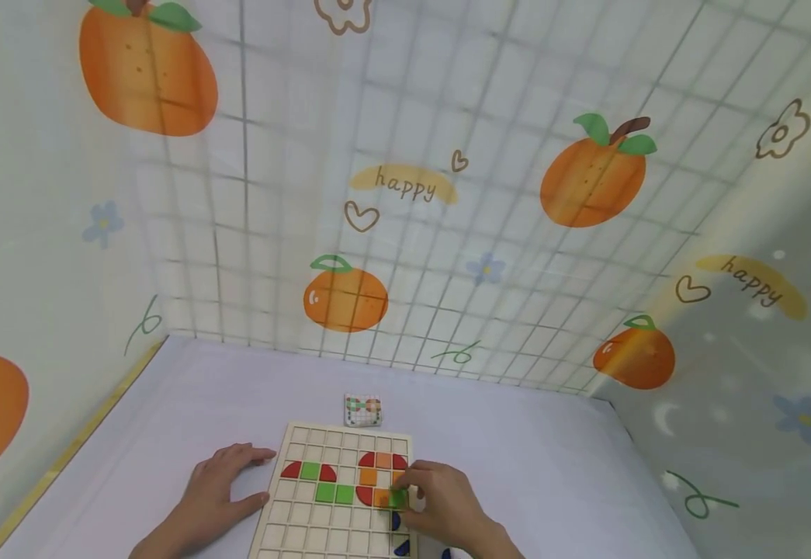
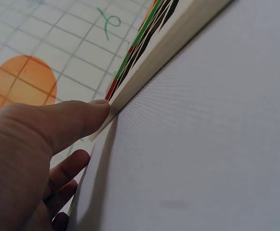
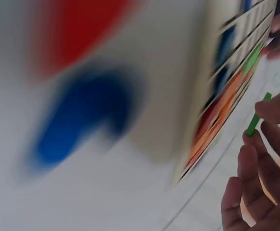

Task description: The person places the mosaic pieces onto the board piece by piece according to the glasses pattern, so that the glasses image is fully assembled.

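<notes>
Lower centre, the right hand (image 1: 447,501) pinches 1 green tile (image 3: 254,123) over the board (image 1: 307,514); lower left, the left hand (image 1: 211,497), fingers apart, touches the board's edge.

tiles (image 1: 344,494) on the board (image 1: 296,536), card (image 1: 363,411) behind it — left hand (image 1: 220,493) at its left edge, right hand (image 1: 447,501) at its right

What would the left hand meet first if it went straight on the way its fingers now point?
The left hand would most likely meet the board, at its left edge. In the left wrist view, the thumb seems to touch that side, though depth is unclear.
</notes>
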Tool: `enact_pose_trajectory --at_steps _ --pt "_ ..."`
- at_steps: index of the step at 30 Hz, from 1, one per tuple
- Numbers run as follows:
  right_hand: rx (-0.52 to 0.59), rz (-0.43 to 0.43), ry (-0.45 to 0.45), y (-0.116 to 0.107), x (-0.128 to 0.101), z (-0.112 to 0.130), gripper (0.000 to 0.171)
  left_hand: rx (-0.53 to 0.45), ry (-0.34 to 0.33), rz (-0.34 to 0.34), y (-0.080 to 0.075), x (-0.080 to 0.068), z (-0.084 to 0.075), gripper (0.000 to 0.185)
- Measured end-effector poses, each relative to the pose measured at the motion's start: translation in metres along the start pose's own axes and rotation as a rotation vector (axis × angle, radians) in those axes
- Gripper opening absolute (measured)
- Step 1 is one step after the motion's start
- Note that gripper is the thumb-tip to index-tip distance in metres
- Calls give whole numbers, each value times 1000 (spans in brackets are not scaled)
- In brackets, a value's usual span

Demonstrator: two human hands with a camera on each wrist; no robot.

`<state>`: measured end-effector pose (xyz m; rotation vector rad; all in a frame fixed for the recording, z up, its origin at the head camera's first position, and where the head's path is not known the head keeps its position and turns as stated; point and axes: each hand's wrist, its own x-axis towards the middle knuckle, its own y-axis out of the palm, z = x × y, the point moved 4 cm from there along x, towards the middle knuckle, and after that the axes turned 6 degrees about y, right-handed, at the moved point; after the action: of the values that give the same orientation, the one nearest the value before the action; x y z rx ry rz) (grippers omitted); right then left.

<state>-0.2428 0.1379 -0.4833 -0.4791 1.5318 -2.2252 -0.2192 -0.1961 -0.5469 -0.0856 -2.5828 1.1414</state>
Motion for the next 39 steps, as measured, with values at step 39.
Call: enact_pose_trajectory --at_steps 39 --pt "-258 -4 -300 70 87 124 13 37 28 -42 0 0 -2 54"
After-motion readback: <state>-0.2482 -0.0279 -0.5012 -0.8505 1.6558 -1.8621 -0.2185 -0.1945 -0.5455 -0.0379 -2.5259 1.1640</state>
